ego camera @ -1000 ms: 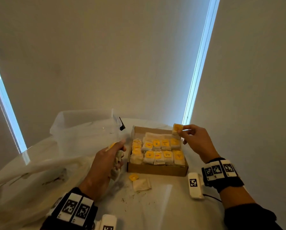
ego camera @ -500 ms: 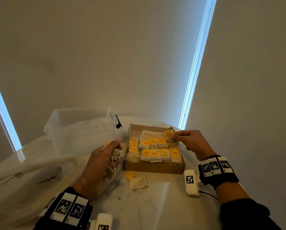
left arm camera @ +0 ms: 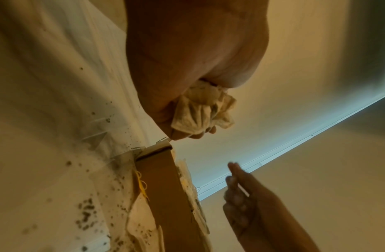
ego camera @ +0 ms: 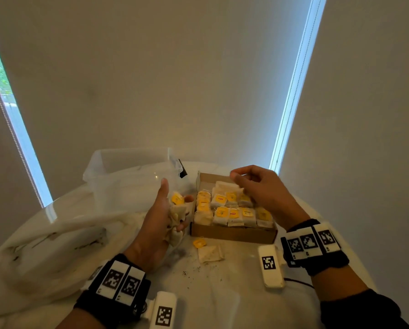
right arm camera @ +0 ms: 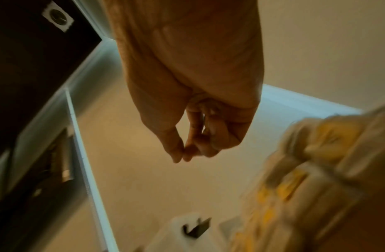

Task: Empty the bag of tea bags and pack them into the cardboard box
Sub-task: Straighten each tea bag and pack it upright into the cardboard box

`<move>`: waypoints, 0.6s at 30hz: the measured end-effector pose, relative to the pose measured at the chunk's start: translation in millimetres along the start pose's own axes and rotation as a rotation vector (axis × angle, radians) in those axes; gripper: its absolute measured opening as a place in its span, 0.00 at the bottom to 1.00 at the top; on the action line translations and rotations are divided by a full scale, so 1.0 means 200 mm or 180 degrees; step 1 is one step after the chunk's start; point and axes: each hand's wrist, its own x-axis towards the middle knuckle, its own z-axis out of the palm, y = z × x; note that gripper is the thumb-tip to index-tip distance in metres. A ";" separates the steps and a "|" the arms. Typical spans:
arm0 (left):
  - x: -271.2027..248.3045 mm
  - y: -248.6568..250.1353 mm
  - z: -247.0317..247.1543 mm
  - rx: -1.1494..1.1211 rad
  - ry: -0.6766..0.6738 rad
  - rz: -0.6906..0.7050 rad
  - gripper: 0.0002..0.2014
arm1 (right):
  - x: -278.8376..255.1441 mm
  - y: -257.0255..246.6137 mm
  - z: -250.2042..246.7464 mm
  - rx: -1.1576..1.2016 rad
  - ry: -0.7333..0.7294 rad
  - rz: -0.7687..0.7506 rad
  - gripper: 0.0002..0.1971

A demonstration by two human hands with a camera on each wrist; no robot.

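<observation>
Cardboard box (ego camera: 232, 233) lies between the hands: left hand (ego camera: 156, 224) fingers (ego camera: 188, 199) grip spare tea bags (ego camera: 177, 211) beside it, seemingly as supply, while right hand (ego camera: 262, 188) hovers above, fingers (right arm camera: 208, 134) curled, empty.

The head camera looks forward and down over the white round table (ego camera: 222, 305), wide enough to take in both forearms, the shallow brown cardboard box (ego camera: 232, 233) and the pale far wall (ego camera: 175, 91). The left wrist camera sits low, very near the left hand (ego camera: 156, 224), facing far and right. It shares the box's near side and the right hand (ego camera: 262, 188) with the head view. The right wrist camera, just as near, looks along the right hand toward the far left and shares the box's yellow-tagged paper tea bags (ego camera: 232, 212), blurred there.
</observation>
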 end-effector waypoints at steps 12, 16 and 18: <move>-0.05 0.02 0.05 -0.0210 -0.0098 0.0034 0.26 | -0.20 -0.05 0.34 -0.0025 -0.0622 0.0045 0.17; -0.02 -0.01 0.04 -0.0004 -0.0292 -0.0018 0.28 | -0.22 -0.03 0.35 0.0144 -0.0717 0.0199 0.15; -0.03 -0.01 0.04 0.0094 -0.0364 -0.0014 0.29 | -0.22 -0.03 0.35 0.0294 -0.0585 0.0086 0.11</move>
